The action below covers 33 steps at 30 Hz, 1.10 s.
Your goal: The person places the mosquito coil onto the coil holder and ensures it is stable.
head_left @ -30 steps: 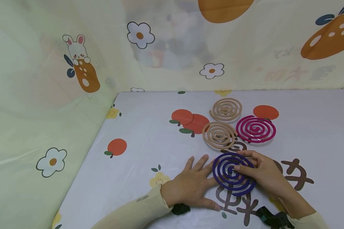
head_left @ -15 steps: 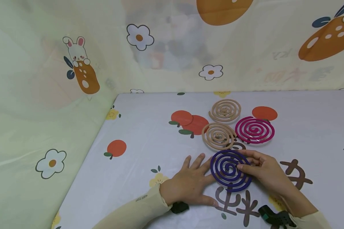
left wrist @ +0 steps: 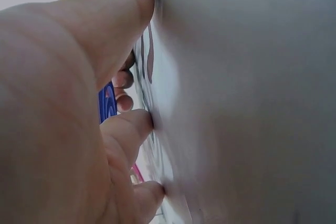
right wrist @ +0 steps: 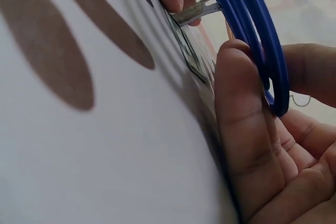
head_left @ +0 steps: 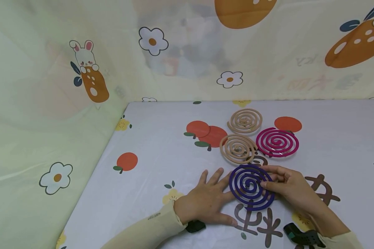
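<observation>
A dark blue mosquito coil point(head_left: 251, 184) is held between the thumb and fingers of my right hand point(head_left: 294, 188). Beneath it, in the right wrist view, a metal stand point(right wrist: 197, 11) with a forked tip meets the coil and rests on the table. My left hand point(head_left: 205, 204) lies to the left of the coil, fingers spread, fingertips touching the cloth. Its index finger reaches the coil's left edge, partly hidden behind it. Just beyond the blue coil lies a tan coil point(head_left: 238, 148), with a magenta coil point(head_left: 277, 141) to its right and another tan coil point(head_left: 244, 120) farther back.
A white cloth with printed fruit and dark lettering covers the table point(head_left: 162, 138). Behind and to the left hangs a pale patterned curtain point(head_left: 180, 62). Dark wrist cameras sit on both wrists, the right one point(head_left: 302, 235) close to the cloth.
The blue coil has shifted slightly left, and my right thumb has moved from near its middle toward its right side. My left hand has stayed nearly still; the other coils have not moved.
</observation>
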Motion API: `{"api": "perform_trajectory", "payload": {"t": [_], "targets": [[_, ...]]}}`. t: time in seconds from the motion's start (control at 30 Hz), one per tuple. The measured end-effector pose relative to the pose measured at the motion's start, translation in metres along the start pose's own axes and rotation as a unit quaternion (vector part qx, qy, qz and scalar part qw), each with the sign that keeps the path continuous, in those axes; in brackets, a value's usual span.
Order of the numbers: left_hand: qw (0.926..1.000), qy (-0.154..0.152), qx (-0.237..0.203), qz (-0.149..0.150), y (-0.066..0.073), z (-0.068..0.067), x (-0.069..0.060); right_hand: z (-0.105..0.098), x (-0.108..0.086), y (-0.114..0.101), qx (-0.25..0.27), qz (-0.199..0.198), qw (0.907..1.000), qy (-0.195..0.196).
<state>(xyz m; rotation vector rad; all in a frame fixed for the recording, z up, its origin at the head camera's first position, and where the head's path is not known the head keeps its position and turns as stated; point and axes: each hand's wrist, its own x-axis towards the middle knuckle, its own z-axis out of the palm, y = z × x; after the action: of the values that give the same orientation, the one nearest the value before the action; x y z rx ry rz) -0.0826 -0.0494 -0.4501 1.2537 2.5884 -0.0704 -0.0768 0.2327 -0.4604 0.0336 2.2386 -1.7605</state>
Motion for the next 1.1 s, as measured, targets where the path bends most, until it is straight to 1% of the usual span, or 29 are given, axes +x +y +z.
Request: {"api": "perform_trajectory", "payload": {"t": [0.23,0.37,0.5,0.6,0.73,0.9,1.0,1.1], "targets": [[1.0000,0.004,0.005,0.007,-0.001,0.000,0.001,-0.002,0.000,0.002,0.000,-0.005,1.0000,-0.005],[0.9999,0.003,0.013,0.005,-0.002,0.000,0.000,-0.002,0.001,0.002,-0.007,-0.006,0.9999,-0.007],[0.9999,-0.010,0.007,-0.007,-0.002,-0.001,-0.002,-0.002,0.001,0.003,-0.010,0.000,0.9998,-0.014],[0.9996,-0.020,-0.003,-0.022,-0.005,-0.004,-0.002,-0.001,0.002,0.002,-0.030,0.000,0.9995,-0.013],[0.9989,-0.023,-0.013,-0.038,-0.011,-0.007,0.000,-0.004,0.002,0.000,-0.073,-0.004,0.9973,0.006],[0.9980,-0.026,-0.027,-0.051,-0.023,-0.010,0.001,-0.010,-0.001,0.000,-0.081,-0.003,0.9965,0.021],[0.9974,-0.016,-0.037,-0.059,-0.031,-0.013,0.001,-0.013,-0.003,0.001,-0.097,-0.004,0.9947,0.032],[0.9972,0.005,-0.039,-0.064,-0.040,-0.016,0.002,-0.017,-0.003,0.000,-0.127,-0.007,0.9907,0.050]]}}
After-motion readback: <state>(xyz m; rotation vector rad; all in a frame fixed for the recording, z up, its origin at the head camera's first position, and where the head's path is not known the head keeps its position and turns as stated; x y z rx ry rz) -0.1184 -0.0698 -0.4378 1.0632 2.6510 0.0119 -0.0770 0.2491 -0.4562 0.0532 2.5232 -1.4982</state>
